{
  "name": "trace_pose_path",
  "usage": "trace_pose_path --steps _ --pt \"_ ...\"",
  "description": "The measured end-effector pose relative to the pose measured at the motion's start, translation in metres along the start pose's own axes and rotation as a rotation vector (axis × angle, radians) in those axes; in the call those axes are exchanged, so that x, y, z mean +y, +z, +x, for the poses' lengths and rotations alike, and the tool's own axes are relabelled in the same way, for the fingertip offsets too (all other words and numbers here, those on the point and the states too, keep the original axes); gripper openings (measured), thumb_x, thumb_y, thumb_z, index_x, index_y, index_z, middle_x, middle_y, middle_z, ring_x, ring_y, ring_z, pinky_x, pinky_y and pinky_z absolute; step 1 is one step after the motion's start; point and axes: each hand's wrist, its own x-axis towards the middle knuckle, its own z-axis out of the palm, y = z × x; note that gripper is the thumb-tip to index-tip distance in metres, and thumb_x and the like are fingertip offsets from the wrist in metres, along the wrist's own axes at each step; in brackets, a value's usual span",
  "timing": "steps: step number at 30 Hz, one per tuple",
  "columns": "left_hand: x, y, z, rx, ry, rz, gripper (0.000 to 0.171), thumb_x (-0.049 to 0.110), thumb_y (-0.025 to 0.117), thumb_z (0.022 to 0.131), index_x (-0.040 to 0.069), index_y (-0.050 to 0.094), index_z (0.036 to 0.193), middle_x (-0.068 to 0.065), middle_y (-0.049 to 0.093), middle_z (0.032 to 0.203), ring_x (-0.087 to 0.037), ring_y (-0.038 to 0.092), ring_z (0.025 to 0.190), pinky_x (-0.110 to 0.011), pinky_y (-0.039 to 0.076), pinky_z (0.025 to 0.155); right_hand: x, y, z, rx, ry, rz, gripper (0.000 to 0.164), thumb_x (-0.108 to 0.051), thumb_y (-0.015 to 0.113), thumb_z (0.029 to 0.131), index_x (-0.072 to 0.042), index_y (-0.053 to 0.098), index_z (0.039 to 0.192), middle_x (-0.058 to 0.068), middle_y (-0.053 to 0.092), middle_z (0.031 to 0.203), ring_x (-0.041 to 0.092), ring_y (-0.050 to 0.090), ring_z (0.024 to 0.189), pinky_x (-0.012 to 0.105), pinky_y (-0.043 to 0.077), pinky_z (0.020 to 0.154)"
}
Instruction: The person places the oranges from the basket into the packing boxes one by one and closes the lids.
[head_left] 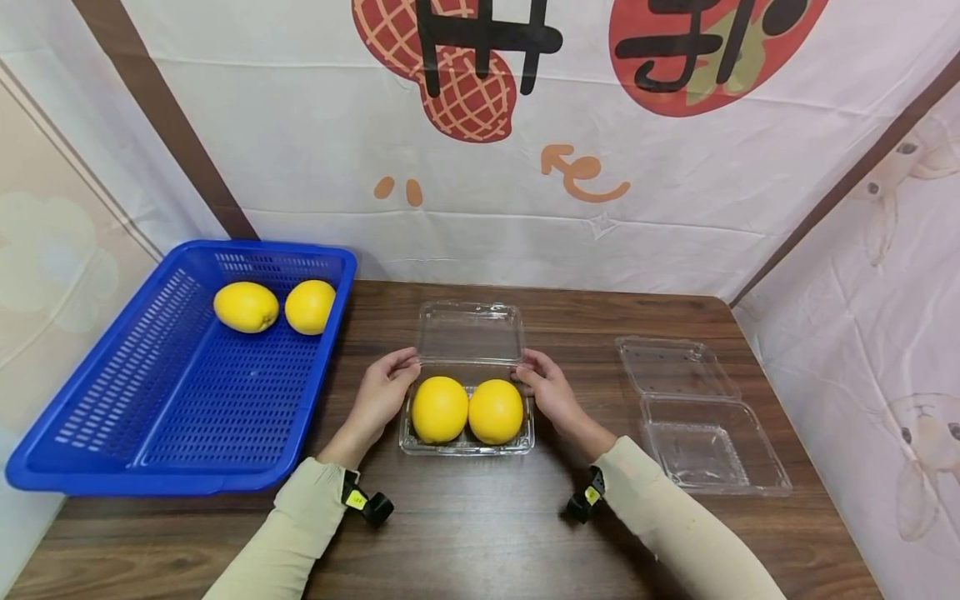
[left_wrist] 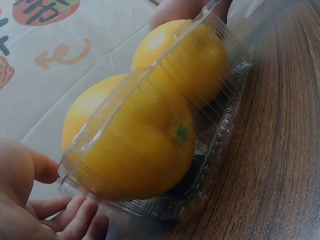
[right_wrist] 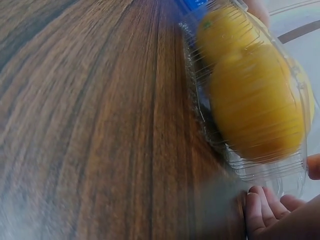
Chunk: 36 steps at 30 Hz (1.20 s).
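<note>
Closing, seemingly | fruits [head_left: 440, 409] sat in clear box [head_left: 468, 451] | left hand [head_left: 386, 392], right hand [head_left: 551, 392] pinched rear corners | lid [head_left: 470, 335] likely needed folding

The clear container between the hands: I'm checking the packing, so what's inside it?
Two yellow fruits sit side by side in the clear container, whose lid is open. Whatever lies directly beneath them is covered and can't be seen.

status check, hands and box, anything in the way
Left hand and right hand gripping clear plastic hinged box near hinge corners. Lid open, two round yellow fruits inside. Nothing seen between lid and fruits.
</note>
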Motion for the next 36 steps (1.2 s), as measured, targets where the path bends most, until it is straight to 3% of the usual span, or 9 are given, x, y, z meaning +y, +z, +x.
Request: trace_pose_path --steps 5,13,20,27,36 --pt "0.002 -0.001 -0.001 -0.002 -0.012 -0.008 0.046 0.017 0.052 0.107 -0.001 0.047 0.148 -0.022 0.054 0.143 -0.031 0.053 0.128 -0.034 0.047 0.099 -0.001 -0.002 0.000 0.004 -0.008 -0.011 0.043 -0.002 0.051 0.103 0.009 0.045 0.144 0.032 0.059 0.126 0.043 0.060 0.117 0.032 0.053 0.084" --pt "0.005 -0.001 0.001 0.013 -0.022 -0.044 0.048 0.027 0.053 0.107 -0.001 0.050 0.146 -0.023 0.059 0.136 -0.032 0.057 0.118 -0.020 0.049 0.079 -0.005 -0.002 -0.001 0.014 -0.024 0.005 0.044 -0.001 0.055 0.100 0.008 0.048 0.142 0.032 0.060 0.124 0.034 0.062 0.109 0.026 0.052 0.076" --pt "0.010 0.000 0.000 0.029 -0.005 -0.046 0.050 0.032 0.050 0.108 -0.003 0.051 0.144 -0.024 0.058 0.135 -0.031 0.055 0.120 -0.027 0.050 0.086 -0.004 -0.006 0.001 0.011 -0.039 -0.007 0.047 -0.006 0.057 0.099 0.009 0.047 0.142 0.031 0.060 0.126 0.039 0.061 0.113 0.030 0.053 0.081" --pt "0.012 0.001 0.001 0.038 0.014 -0.058 0.052 0.036 0.050 0.108 -0.001 0.050 0.144 -0.020 0.055 0.138 -0.030 0.052 0.123 -0.042 0.047 0.099 -0.006 -0.009 0.002 -0.003 -0.059 -0.022 0.046 -0.010 0.054 0.101 0.005 0.048 0.144 0.028 0.057 0.134 0.040 0.058 0.119 0.034 0.053 0.088" --pt "0.015 0.001 -0.002 0.047 0.045 -0.049 0.052 0.036 0.048 0.109 -0.001 0.048 0.145 -0.019 0.053 0.141 -0.031 0.050 0.122 -0.043 0.042 0.103 -0.016 -0.005 -0.005 0.034 -0.101 -0.021 0.046 -0.010 0.054 0.099 0.009 0.048 0.141 0.028 0.054 0.136 0.039 0.055 0.121 0.043 0.046 0.099"
